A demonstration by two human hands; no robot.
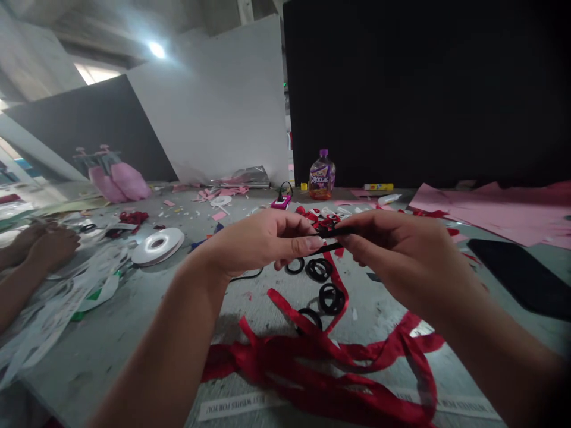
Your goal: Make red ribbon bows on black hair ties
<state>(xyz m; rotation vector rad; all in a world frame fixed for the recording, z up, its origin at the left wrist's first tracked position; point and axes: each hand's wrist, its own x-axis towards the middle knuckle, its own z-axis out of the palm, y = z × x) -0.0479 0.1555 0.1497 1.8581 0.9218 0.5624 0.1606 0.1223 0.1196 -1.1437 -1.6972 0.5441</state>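
Between my fingertips a black elastic band point(330, 233) is stretched in a narrow loop above the table. My left hand point(256, 241) pinches its left end between thumb and fingers, and my right hand point(399, 244) grips the right end the same way. Below them lie several black rings point(319, 270), which look like the same kind of band, beside a strip of red ribbon. Nearer to me spreads a tangled heap of red ribbon point(285, 362). It partly covers a white strip point(236, 405) printed "BEST WISHES FOR YOU".
On the left are a white ribbon spool point(173, 248), loose white ribbons point(57, 318) and another person's hands point(51, 246). A bottle point(322, 177), a yellow tube point(379, 187) and a purple device point(281, 203) stand or lie behind. Pink paper point(495, 208) and a black phone point(520, 276) are right.
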